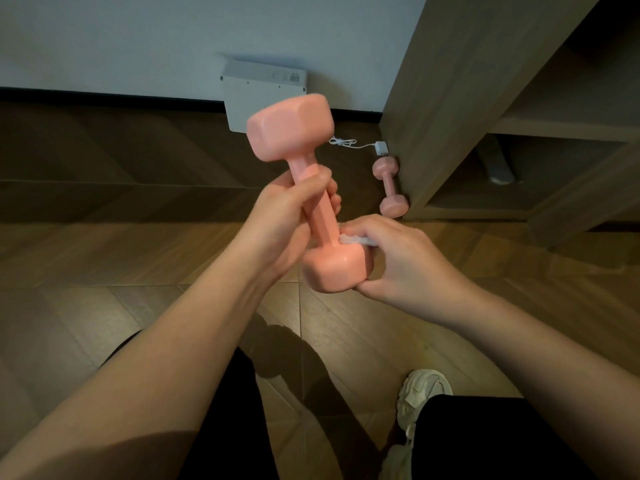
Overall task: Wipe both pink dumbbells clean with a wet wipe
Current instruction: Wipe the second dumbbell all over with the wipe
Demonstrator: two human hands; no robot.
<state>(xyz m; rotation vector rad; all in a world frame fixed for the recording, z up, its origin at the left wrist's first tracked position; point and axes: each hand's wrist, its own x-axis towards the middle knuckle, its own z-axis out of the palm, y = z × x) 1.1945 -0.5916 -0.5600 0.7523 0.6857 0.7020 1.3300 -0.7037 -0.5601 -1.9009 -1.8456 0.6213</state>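
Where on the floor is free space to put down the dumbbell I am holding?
The wooden floor left of the left hand, up to the white box, is bare. A smaller bare strip lies between the right hand and the cabinet. Crowded: the cabinet corner, with the second dumbbell and charger.

The held dumbbell, pink with blocky ends, is tilted in the air, upper end leaning left, the left grip wrapped round its handle. A white wet wipe, bunched in the right grip, presses on its lower end by the handle. The second dumbbell, same pink, lies on the floor against a wooden cabinet.
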